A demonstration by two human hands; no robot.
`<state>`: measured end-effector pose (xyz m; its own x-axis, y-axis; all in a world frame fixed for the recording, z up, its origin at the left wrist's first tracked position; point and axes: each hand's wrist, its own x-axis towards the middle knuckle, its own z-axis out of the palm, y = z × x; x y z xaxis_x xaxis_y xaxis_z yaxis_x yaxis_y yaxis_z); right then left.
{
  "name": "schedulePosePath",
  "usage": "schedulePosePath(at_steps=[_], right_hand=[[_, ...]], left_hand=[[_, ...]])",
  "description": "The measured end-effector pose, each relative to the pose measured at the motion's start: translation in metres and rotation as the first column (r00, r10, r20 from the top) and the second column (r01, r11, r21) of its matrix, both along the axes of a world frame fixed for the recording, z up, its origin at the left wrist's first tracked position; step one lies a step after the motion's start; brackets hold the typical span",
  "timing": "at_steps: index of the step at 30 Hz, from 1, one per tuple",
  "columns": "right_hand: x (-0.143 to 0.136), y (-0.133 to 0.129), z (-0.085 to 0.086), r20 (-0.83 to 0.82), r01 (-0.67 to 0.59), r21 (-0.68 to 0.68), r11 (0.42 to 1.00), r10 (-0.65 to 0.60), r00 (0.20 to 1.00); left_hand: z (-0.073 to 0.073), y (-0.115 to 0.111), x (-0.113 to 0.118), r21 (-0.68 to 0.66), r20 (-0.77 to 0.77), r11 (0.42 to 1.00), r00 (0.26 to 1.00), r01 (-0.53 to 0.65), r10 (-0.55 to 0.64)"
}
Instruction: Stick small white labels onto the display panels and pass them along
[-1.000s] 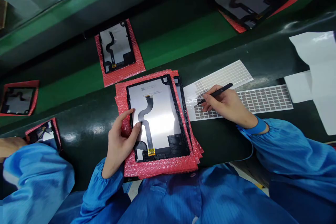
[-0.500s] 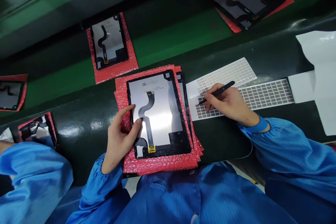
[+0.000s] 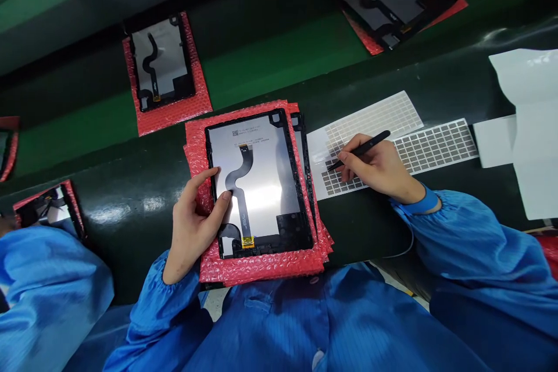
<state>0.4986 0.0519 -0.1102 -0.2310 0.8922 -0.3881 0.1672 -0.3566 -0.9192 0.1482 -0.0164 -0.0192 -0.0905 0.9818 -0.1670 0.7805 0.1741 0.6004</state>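
Observation:
A screen panel with a dark wavy ribbon cable lies on red bubble wrap, stacked over another panel. My left hand rests at its left edge, thumb on the panel and index finger at the frame, fingers apart. Black tweezers are pinched in my right hand. Their tip touches or hovers just over the left part of a sheet of small grey rectangular stickers; which one, I cannot tell. A paler gridded sheet lies behind it.
Behind, on a green belt, lie a panel on red wrap and another at the upper right. White paper is at the right. On the left, a co-worker's blue sleeve is near a small panel.
The view has shifted slightly, and the panels on the belt appear further left. My left hand stays on the panel; my right hand still holds the tweezers at the sticker sheet.

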Motion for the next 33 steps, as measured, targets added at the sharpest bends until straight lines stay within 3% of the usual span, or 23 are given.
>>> schedulePosePath(at_steps=[14,21,27,28,30,33], right_hand=[[0.003,-0.001,-0.001,0.042,-0.12,0.062,0.991,0.117,0.992],[0.001,0.002,0.001,-0.099,-0.04,-0.075,0.996,0.032,0.995],[0.003,0.01,0.014,-0.225,0.037,-0.13,0.991,-0.065,0.972],[0.002,0.013,0.018,-0.233,0.043,-0.115,0.992,-0.069,0.97],[-0.001,0.02,0.026,-0.249,0.063,-0.085,0.994,-0.083,0.965],[-0.015,0.032,0.037,-0.262,0.066,-0.05,0.997,-0.077,0.962]], left_hand=[[0.003,0.001,0.001,-0.023,-0.001,1.0,1.0,-0.002,0.002],[0.004,0.001,-0.001,-0.017,-0.024,0.999,0.999,0.028,-0.028],[0.028,0.011,0.002,0.065,-0.309,0.995,0.949,0.079,-0.055],[0.034,0.014,0.006,0.099,-0.316,0.989,0.946,0.11,-0.074],[0.042,0.019,0.021,0.124,-0.257,0.957,0.94,0.263,-0.225],[0.044,0.026,0.051,0.063,-0.148,0.829,0.827,0.555,-0.542]])
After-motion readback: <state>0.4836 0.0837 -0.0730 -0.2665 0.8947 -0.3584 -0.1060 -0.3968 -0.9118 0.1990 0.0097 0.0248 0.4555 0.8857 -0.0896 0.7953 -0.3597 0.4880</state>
